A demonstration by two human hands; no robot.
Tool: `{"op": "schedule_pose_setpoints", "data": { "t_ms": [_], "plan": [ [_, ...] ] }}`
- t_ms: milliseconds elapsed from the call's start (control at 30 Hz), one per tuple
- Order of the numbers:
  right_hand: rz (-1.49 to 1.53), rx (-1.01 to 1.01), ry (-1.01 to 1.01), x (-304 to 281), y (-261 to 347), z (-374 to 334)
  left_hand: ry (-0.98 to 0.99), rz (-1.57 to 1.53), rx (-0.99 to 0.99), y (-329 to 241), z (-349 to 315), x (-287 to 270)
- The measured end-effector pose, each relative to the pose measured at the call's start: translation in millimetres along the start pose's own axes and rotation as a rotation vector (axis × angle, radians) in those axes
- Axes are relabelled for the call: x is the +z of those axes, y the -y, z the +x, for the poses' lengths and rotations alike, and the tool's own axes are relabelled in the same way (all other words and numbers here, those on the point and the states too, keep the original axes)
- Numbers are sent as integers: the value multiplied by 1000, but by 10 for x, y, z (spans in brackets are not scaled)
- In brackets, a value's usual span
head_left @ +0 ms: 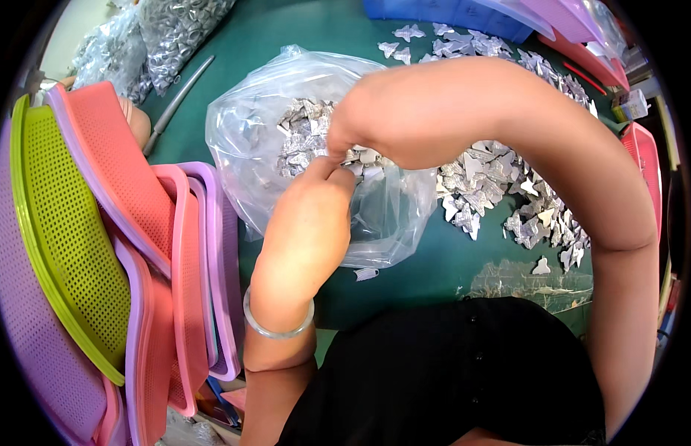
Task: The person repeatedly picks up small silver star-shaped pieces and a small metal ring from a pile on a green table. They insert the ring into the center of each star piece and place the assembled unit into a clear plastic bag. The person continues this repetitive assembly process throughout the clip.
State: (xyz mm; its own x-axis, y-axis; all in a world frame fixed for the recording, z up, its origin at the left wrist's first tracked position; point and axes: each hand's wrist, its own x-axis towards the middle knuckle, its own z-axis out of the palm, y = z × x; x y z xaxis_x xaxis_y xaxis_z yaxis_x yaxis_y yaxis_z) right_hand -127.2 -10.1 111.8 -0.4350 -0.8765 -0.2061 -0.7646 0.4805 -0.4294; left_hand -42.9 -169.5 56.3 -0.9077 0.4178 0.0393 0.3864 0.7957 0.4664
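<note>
An opened clear plastic bag (241, 141) lies on the green table with a heap of small silvery metal pieces (301, 137) inside it. Over that heap my two hands meet, fingertips touching or nearly so. My left hand (308, 215) reaches up from below, a pale bangle (278, 323) around its wrist, its fingers curled together. From the right, my right hand (386, 119) bends in with its fingers pinched downward. Whatever is between the fingertips is hidden. Beside my right forearm spread flat, lobed metal pieces (479, 182), shaped somewhat like stars or butterflies.
Stacked pink, purple and green perforated plastic baskets (70, 223) crowd the left side. Bags of metal rings (178, 33) stand at the far left, near a grey pointed tool (180, 104). A blue bin (449, 18) is at the back. Clear plastic film (524, 282) lies at the near right.
</note>
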Motion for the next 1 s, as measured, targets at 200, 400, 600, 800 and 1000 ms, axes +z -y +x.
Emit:
{"op": "schedule_pose_setpoints", "data": {
  "t_ms": [200, 400, 600, 800, 1000],
  "plan": [
    [-380, 276, -16, 74, -120, -74, 35, -5, -12, -90, -64, -110],
    [-277, 147, -192, 132, -176, -159, -73, 72, -39, -150, -130, -176],
    [-345, 106, -60, 132, -163, -166, -174, 76, -172, -217, -150, -246],
    [-285, -3, -94, 219, -140, 6, -307, 14, -175, -185, -143, -233],
    [-288, 154, 156, 376, -277, 138, -315, -2, -159, -146, -159, -192]
  ]
}}
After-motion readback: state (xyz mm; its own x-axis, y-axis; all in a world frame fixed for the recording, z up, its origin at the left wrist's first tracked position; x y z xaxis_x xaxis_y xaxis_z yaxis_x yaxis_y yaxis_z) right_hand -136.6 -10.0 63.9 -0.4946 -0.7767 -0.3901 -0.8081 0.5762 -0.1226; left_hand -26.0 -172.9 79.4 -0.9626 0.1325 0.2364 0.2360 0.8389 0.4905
